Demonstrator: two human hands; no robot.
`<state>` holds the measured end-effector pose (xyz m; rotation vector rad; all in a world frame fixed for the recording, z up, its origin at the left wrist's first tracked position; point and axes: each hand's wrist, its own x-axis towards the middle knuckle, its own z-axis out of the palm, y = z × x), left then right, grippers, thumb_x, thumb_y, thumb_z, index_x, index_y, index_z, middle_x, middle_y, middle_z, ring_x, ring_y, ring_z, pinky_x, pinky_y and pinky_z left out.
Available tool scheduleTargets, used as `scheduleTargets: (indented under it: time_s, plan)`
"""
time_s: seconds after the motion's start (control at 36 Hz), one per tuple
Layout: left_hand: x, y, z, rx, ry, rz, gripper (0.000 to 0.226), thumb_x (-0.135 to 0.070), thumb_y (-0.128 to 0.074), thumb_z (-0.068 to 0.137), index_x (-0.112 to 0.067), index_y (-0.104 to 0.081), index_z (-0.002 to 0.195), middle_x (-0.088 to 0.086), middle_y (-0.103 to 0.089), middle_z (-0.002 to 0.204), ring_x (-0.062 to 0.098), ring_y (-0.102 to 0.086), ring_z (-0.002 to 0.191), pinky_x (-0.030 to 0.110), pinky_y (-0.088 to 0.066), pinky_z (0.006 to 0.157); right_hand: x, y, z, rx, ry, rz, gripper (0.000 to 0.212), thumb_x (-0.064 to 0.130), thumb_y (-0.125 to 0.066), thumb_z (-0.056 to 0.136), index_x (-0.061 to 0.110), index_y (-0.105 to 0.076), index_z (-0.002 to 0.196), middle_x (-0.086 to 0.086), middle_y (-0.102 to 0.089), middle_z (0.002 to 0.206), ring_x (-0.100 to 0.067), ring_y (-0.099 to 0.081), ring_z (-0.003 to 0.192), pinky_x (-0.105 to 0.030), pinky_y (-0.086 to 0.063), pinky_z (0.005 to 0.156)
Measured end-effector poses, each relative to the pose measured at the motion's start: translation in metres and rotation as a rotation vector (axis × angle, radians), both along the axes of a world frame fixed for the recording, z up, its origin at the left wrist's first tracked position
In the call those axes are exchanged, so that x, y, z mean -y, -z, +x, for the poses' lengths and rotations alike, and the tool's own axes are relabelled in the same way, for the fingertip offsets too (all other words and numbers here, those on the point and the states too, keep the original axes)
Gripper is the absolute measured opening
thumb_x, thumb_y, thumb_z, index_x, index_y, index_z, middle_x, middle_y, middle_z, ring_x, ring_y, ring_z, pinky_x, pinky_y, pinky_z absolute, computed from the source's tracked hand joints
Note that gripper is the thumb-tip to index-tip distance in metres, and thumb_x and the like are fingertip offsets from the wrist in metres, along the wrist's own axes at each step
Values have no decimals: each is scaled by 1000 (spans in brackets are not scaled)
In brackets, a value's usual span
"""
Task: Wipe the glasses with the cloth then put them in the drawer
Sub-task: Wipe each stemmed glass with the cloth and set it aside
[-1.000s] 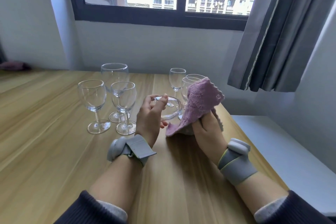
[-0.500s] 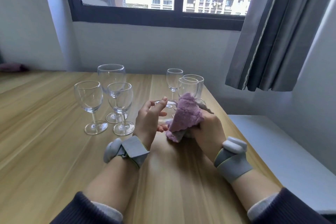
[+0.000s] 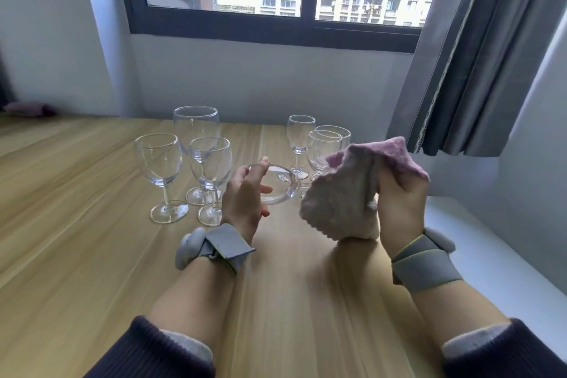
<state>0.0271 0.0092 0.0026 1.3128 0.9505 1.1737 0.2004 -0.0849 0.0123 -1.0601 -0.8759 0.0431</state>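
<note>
My left hand [image 3: 245, 196] holds a clear wine glass [image 3: 280, 184] on its side above the wooden table [image 3: 76, 239], its round foot facing me. My right hand [image 3: 399, 202] grips a pink cloth [image 3: 343, 193] that hangs open just right of the glass, touching or very near its bowl end. Three stemmed glasses [image 3: 162, 175] stand upright to the left of my left hand. Three more glasses [image 3: 300, 141] stand behind the cloth, partly hidden by it. No drawer is in view.
The table's right edge [image 3: 408, 301] runs close to my right forearm, with a white ledge [image 3: 478, 239] beyond it. A grey curtain [image 3: 478, 49] hangs at the right. A wall and a dark-framed window [image 3: 270, 27] stand behind the table.
The cloth was bunched against the glass half a second ago. It has now come off to the right and hangs open in my right hand. My left hand still holds the glass.
</note>
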Motion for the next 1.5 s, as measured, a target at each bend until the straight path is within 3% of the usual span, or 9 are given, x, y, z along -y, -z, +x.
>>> scheduleTargets:
  time_s: [0.31,0.5,0.61,0.75,1.03,1.17,1.25,1.36,1.5]
  plan:
    - [6,-6,-1,187,23,-176,38,-48,-41,96,-12,-53,91,11,-58,82,15,-39,44,21,-26,46,-8,7,9,-307,51,-157,18,28,-51,96,24,-67,89,6,-68,95,-13,-60,95,-35,-49,90]
    - [11,-6,0,212,25,-125,39,-48,-41,96,-12,-53,94,12,-57,86,14,-37,49,17,-25,36,-11,7,6,-464,-244,-229,23,22,-48,97,15,-61,115,-3,-62,85,-11,-60,71,-21,-49,54]
    - [10,-6,0,201,9,-78,39,-47,-42,97,-10,-54,99,13,-57,89,15,-37,48,18,-25,36,-10,5,3,-552,-424,-186,31,20,-43,97,8,-59,121,-10,-67,101,-22,-63,95,-30,-52,77]
    - [12,-6,0,137,10,1,38,-45,-44,96,-9,-55,102,15,-58,93,15,-38,45,17,-27,35,-5,2,1,-551,-562,-213,27,18,-37,97,9,-62,99,-4,-67,76,-13,-64,76,-18,-52,61]
    - [27,0,8,-24,156,317,50,-69,-47,69,-27,-53,96,4,-61,93,14,-49,52,16,-36,41,-15,8,-7,-365,-347,-554,30,42,-67,84,14,-68,97,-11,-68,96,-27,-61,96,-51,-41,103]
    - [29,5,8,-210,107,553,51,-71,-44,74,-31,-53,105,-4,-61,96,30,-58,61,41,-52,58,-9,12,-9,-442,-317,-604,16,21,-58,93,7,-65,89,-10,-63,80,-20,-55,72,-17,-47,59]
    - [28,7,7,-243,103,590,52,-71,-42,76,-30,-52,107,-4,-61,97,29,-59,61,44,-53,61,-8,11,-11,-454,-333,-673,23,18,-54,94,11,-57,72,-5,-53,57,-18,-48,59,-27,-40,53]
    - [25,12,10,-267,119,504,50,-72,-36,74,-33,-51,100,1,-64,94,13,-59,52,30,-49,54,-8,12,-6,-270,-245,-711,11,19,-52,95,14,-53,105,-5,-52,101,-20,-46,94,-28,-37,77]
    - [19,11,13,-304,88,358,46,-69,-31,70,-31,-50,88,1,-65,75,22,-53,53,36,-47,58,-3,10,-14,-92,-155,-700,26,17,-47,96,-1,-64,103,-18,-62,101,-29,-54,96,-28,-33,76]
